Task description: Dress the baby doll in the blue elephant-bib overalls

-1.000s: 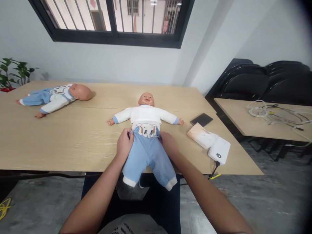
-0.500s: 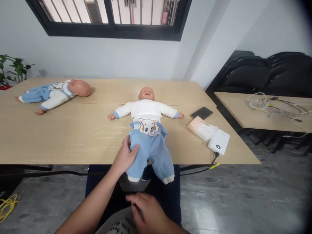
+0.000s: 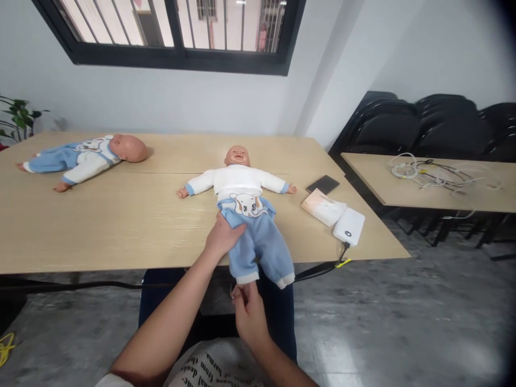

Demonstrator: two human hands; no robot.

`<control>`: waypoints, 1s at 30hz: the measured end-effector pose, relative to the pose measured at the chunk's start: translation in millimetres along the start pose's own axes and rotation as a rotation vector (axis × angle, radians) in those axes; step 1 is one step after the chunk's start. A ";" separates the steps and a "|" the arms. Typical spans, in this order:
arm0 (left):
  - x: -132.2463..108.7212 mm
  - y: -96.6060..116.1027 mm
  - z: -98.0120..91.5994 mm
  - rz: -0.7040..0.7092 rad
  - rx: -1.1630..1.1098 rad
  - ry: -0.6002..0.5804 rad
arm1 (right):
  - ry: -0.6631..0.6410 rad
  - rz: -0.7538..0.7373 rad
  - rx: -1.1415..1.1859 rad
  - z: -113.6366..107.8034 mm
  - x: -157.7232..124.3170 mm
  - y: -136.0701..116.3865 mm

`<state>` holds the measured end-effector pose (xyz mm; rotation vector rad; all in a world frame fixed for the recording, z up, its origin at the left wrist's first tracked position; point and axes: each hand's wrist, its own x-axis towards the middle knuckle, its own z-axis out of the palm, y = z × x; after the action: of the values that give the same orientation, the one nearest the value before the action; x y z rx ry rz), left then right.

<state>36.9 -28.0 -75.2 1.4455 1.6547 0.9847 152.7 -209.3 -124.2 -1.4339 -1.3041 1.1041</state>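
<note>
A baby doll (image 3: 241, 185) in a white top and light blue trousers (image 3: 258, 242) lies on its back on the wooden table (image 3: 121, 215), legs hanging over the near edge. My left hand (image 3: 222, 236) grips the trousers at the doll's left thigh. Just below the table edge, my right hand (image 3: 248, 309) pinches at the cuff of that same trouser leg, fingers closed at the doll's foot.
A second dressed doll (image 3: 83, 157) lies at the far left of the table. A dark phone (image 3: 322, 184), a booklet (image 3: 322, 207) and a white power bank (image 3: 349, 227) with a cable sit at the right. A side table with cables (image 3: 427, 177), black chairs (image 3: 403, 129) and a plant (image 3: 16, 118) stand around.
Both hands were at the trouser waistband. My left hand slid down to the thigh. My right hand dropped to my lap, then rose to the trouser cuff.
</note>
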 end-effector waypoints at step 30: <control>-57.8 31.1 0.4 -0.548 -0.961 -0.224 | 0.203 -0.440 -0.781 -27.5 41.4 -12.9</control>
<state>57.8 -82.9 -45.8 0.4065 1.0494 1.0194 178.9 -168.4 -107.7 -1.6158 -1.8835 0.1326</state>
